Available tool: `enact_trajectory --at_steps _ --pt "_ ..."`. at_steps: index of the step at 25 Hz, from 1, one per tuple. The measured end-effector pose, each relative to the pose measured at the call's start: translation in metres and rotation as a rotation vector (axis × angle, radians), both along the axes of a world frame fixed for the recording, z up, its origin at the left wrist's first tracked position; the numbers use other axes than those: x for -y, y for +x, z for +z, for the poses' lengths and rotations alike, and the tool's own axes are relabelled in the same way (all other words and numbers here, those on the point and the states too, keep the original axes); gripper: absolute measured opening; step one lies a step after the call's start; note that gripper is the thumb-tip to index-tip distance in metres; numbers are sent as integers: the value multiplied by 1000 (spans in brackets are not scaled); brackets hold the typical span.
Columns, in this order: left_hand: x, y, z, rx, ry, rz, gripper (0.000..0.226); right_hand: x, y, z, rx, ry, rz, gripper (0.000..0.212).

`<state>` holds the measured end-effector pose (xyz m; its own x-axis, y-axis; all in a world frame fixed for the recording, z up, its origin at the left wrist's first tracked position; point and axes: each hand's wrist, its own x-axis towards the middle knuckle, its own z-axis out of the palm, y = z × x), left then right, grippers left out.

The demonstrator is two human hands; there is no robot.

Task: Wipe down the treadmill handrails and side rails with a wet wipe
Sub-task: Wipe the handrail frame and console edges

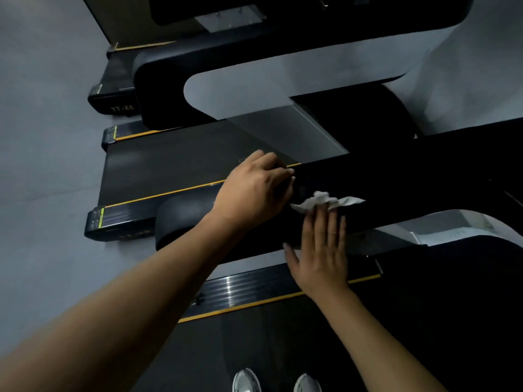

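While pressing down on the wet wipe point(325, 201), lays the right hand point(319, 250) flat on the broad black handrail point(396, 199), fingers straight and slightly spread, curled round nothing. Pins the wipe under the fingertips only, with most of the white sheet bunched up just past them on the rail's top face. Grips the same handrail with the left hand point(254, 190), just beside the wipe, fingers hooked over the far edge; cannot tell the thumb's position.

To be treated as thin, limp, damp stuff: almost weightless, quick to crumple and roll into a rope rather than stay spread. Probably glides easily over so smooth and hard a rail, and just as easily slips out from under bare fingertips. Better covered with the whole palm, or pinched at a fold between thumb and forefinger, before any long stroke.

Leaves the ribbed side rail point(254, 290), lower down beside the belt point(254, 349), untouched by either hand; likely grabbier on the cloth, given those ridges. Stands in pale shoes point(246, 381) on the belt.
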<state>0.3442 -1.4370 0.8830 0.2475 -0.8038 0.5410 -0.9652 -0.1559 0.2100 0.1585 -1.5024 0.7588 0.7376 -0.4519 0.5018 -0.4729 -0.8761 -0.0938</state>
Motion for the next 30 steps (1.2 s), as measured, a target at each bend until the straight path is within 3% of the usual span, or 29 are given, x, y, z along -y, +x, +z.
enact_trajectory --at_steps 5,10,17,22,25,30 --pt "-2 -1 1 -19 31 -22 26 11 -14 17 17 88 -116 76" --pt "-30 9 1 17 107 -158 33 6 -4 64 -17 81 91 69" --pt "-63 26 -3 18 153 -128 37 37 9 121 6 156 215 44" --pt "-64 24 -3 19 116 -135 37 43 28 124 -23 153 254 33" --pt "-64 22 -3 25 120 -129 37 53 28 124 -33 148 229 44" --pt "-65 24 -3 44 105 -134 37 37 61 133 -269 149 313 61"
